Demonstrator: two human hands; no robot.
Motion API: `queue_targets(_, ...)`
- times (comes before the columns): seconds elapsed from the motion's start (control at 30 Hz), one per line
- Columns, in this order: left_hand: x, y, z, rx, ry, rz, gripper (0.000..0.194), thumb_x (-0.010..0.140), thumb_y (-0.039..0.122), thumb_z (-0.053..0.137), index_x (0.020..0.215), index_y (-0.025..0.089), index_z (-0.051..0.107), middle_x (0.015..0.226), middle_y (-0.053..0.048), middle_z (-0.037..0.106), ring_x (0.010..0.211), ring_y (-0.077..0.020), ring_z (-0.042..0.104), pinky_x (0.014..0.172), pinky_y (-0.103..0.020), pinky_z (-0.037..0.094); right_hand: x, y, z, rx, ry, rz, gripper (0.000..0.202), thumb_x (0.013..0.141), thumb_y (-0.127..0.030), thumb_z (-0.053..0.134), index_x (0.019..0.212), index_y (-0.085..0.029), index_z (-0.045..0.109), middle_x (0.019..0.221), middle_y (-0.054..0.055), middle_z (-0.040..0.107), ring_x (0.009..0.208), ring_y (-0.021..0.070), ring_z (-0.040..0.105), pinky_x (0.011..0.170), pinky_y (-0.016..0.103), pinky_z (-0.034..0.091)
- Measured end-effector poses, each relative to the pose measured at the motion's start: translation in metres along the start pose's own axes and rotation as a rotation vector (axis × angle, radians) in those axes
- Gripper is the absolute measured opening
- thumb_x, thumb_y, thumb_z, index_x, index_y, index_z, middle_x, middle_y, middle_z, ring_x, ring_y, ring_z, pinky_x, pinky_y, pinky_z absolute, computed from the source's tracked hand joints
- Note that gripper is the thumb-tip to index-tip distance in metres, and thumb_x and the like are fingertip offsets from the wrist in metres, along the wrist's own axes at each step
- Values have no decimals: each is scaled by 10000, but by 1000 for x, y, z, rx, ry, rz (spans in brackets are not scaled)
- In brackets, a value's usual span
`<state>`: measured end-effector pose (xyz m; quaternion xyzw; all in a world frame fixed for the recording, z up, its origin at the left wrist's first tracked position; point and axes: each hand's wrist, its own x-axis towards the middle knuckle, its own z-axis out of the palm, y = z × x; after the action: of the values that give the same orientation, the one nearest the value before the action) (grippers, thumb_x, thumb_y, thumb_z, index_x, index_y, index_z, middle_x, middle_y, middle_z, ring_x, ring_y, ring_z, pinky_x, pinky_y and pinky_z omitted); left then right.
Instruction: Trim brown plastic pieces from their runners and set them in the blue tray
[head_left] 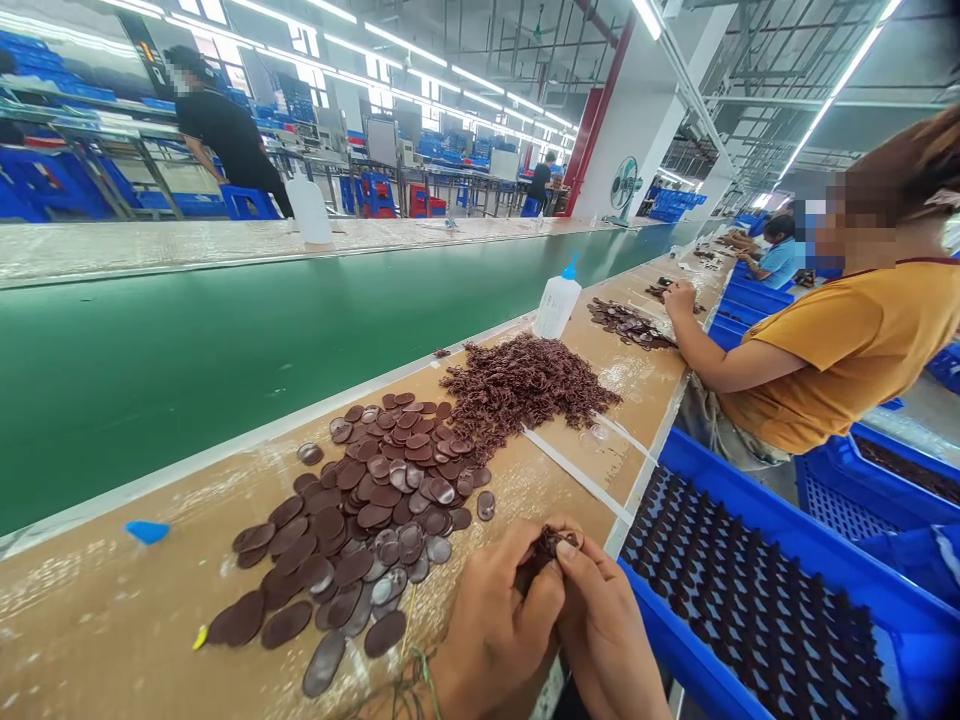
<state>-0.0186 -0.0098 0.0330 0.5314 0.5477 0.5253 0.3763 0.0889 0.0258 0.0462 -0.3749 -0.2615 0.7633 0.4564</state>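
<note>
Close together at the bench's near edge, my left hand [499, 610] and my right hand [600, 600] pinch a small dark brown piece [551, 545] between thumbs and fingers. The fingers cover much of it, so its exact kind cannot be made out. Left of my hands spreads a heap of flat brown oval discs [375, 490], some of them shiny. Beyond my hands lies a tangled mound of thin curly brown pieces [529, 385]. A cord circles my left wrist.
A white squeeze bottle [557, 303] with a blue tip stands behind the mound. The green conveyor belt [225, 360] runs alongside the bench. Right of me is a blue crate [750, 590] with rows of dark pieces. A co-worker in a yellow shirt [847, 350] sits farther along.
</note>
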Motion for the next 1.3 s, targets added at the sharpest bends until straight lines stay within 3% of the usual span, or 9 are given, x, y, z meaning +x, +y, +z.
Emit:
queue_targets(0.43, 4, -2, 1, -35, 27, 1, 130, 946, 256, 481, 1016, 264, 589, 927, 25, 676, 865, -142, 637, 780, -240, 481, 2, 5, -3, -2, 6, -15, 275, 675, -320, 867, 892, -194, 755, 823, 13, 703, 818, 185, 662, 810, 272, 548)
queue_targets(0.73, 3, -1, 1, -67, 36, 18, 188, 944, 255, 510, 1103, 281, 605, 1099, 4, 695, 975, -133, 656, 863, -229, 520, 3, 5, -2, -22, 22, -52, 278, 672, -353, 862, 888, -207, 766, 832, 33, 729, 843, 210, 661, 797, 293, 555)
queue_targets(0.93, 4, 0, 1, -49, 39, 6, 175, 935, 250, 525, 1079, 275, 621, 1064, 6, 704, 954, -142, 663, 846, -242, 526, 2, 7, -4, -18, 28, -79, 175, 704, -347, 839, 784, -226, 742, 811, 39, 725, 864, 233, 659, 794, 319, 556)
queue_targets(1.13, 4, 3, -1, -27, 30, 20, 190, 931, 259, 539, 1095, 312, 620, 1056, 48, 706, 941, -106, 662, 837, -201, 515, 4, 6, -5, -23, 63, -75, 262, 651, -363, 873, 848, -230, 762, 845, 47, 729, 864, 243, 658, 809, 347, 555)
queue_targets(1.3, 5, 3, -2, 24, 31, 52, 191, 929, 250, 548, 1086, 322, 630, 1017, 70, 707, 923, -100, 652, 824, -191, 484, 2, 5, -5, -30, 36, -85, 249, 684, -369, 855, 862, -222, 763, 841, 44, 721, 864, 231, 652, 816, 336, 552)
